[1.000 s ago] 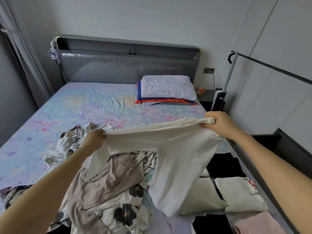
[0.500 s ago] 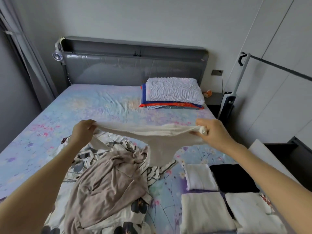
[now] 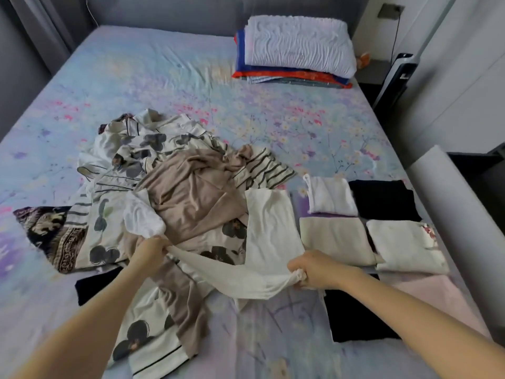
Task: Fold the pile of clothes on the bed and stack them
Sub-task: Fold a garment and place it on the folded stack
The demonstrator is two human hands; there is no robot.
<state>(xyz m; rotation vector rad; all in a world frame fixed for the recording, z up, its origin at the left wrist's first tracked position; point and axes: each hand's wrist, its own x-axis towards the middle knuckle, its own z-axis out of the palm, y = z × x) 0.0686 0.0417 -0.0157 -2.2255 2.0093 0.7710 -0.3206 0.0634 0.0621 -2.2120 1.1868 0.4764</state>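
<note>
I hold a cream garment stretched low over the bed. My left hand grips one bunched end, my right hand grips the other. The cloth sags between them and its far part lies flat on the sheet. Left of it sits the unfolded pile: a beige top, a flower-print piece and a striped one. To the right lie folded pieces: a white one, a black one, two cream ones, a second black one and a pink one.
A white pillow on folded blankets lies at the head of the floral bed sheet. A nightstand and a tall appliance stand by the right side. A grey bed rail runs along the right edge.
Both hands came down and towards me, lowering the cream garment from chest height onto the bed. The view tilted downward.
</note>
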